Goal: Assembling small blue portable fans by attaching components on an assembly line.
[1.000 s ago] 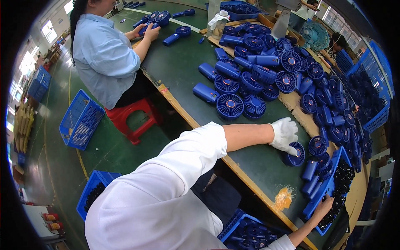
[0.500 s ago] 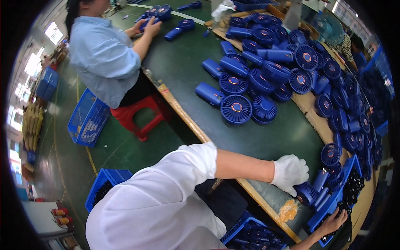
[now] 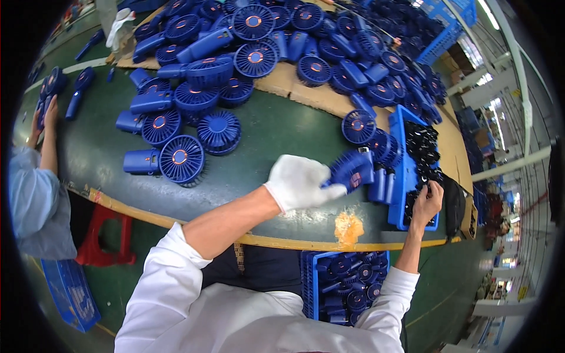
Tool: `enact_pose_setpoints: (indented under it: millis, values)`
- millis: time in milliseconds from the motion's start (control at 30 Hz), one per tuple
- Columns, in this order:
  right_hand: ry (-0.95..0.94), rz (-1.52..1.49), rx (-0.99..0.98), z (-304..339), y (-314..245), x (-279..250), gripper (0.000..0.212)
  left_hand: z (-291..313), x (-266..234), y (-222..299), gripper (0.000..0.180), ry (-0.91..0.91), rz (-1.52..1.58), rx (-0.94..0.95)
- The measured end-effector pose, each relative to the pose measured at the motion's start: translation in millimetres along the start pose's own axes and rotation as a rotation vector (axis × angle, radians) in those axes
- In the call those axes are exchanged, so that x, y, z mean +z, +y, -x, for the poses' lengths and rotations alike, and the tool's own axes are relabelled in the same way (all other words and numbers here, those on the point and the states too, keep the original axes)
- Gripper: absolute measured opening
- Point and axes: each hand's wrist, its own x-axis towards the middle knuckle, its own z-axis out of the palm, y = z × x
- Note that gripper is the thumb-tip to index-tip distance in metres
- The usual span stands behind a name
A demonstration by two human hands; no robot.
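In a white glove, my left hand [image 3: 299, 182] is closed on a blue handheld fan [image 3: 351, 170], blurred by motion over the green tabletop. My bare right hand [image 3: 428, 205] reaches into a blue bin [image 3: 400, 150] of small black parts [image 3: 421, 144]. Its fingers are bent together among these parts, and whatever lies between the fingertips is too small to make out. Between the held fan and the bin, more blue fans [image 3: 382, 147] lie with their handles toward me.
Many blue fans [image 3: 181, 160] are heaped across the table [image 3: 282, 129] and on cardboard [image 3: 300, 88] behind. Below the table's edge stands a blue crate [image 3: 312, 288] of fans. At the left, a co-worker's hands [image 3: 50, 115] hold a fan, near a red stool [image 3: 109, 235].
My view has swung to the right. My left hand, earlier at the fan beside the bin, now holds it and the fan is moving. My right hand stays in the black parts.
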Motion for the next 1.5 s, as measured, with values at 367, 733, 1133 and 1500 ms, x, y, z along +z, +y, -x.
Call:
enact_pose_setpoints:
  millis: [367,733,1133,1500]
  values:
    - [-0.184,-0.706,0.177,11.9,-175.8,68.2,0.015,-5.1,6.8,-38.3,0.035,0.208,1.1,-0.396]
    - [-0.372,-0.868,0.363,26.2,-201.6,116.1,0.015,-12.5,4.6,-49.3,0.037,0.331,0.74,-0.433]
    - [-0.671,-1.069,0.312,30.3,-213.4,100.8,0.015,-7.3,17.7,-39.3,0.029,0.35,0.345,-0.188]
    - [-0.277,-0.811,0.06,28.1,-220.9,115.3,0.02,-13.2,16.5,-100.2,0.067,0.756,-0.395,-0.3]
